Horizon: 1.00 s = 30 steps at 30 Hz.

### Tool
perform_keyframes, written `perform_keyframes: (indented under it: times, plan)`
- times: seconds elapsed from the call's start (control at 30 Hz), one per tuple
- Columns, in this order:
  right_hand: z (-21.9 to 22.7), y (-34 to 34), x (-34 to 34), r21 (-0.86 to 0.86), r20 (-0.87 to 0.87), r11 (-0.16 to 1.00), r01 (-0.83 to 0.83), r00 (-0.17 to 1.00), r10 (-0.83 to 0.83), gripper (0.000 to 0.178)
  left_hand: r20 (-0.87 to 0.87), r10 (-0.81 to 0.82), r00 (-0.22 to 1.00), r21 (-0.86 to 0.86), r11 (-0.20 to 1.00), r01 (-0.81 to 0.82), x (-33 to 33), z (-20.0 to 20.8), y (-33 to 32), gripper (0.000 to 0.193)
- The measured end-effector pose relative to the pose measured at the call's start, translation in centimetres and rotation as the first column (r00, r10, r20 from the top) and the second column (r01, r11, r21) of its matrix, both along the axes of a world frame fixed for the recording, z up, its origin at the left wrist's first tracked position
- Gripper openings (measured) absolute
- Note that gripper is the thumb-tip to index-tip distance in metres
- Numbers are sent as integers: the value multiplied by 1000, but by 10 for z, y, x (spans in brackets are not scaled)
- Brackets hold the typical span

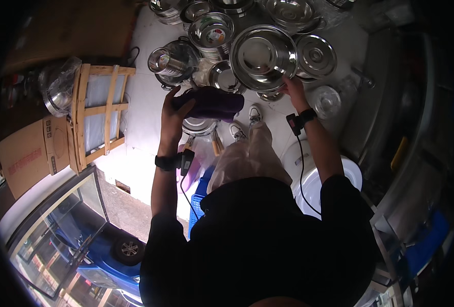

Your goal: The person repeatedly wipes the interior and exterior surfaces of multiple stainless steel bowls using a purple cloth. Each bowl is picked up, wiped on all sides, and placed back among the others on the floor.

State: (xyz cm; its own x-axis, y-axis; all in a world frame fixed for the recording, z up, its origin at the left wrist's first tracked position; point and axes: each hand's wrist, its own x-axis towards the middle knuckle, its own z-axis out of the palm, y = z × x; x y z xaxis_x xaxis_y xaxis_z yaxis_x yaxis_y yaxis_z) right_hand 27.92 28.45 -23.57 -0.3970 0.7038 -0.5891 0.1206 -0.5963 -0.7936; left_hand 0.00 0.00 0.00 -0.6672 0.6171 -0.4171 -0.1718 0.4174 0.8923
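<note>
2 hands busy: the left hand (173,116) clasps the purple cloth (211,104) by its left end, long axis running crosswise; the right hand (295,92), nearer the basin (261,57), pinches its near-right rim. Cloth sits near-left of basin.

Wooden-slatted crate (109,108) at left, cardboard box (25,156) (red print on side) just beside it. Below, glass door (101,195), blue vehicle (115,272) partly behind. Blue plastic basket (195,209) lower centre; round white tub (354,173) farther right.
</note>
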Motion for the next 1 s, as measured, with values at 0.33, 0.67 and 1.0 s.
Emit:
perform_keyframes:
  times: [0.33,0.67,1.0]
  plan:
    - [-273,-11,104,-107,457,977,187,882,-118,30,68,356,932,289,887,-359,-42,-96,-23,29]
    - [-462,-10,96,-229,398,949,218,911,-113,33,-43,522,852,287,823,-490,-59,-187,-28,35]
    - [-591,-8,169,189,536,910,-369,815,220,33,35,532,846,182,829,-529,-59,-226,-54,34]
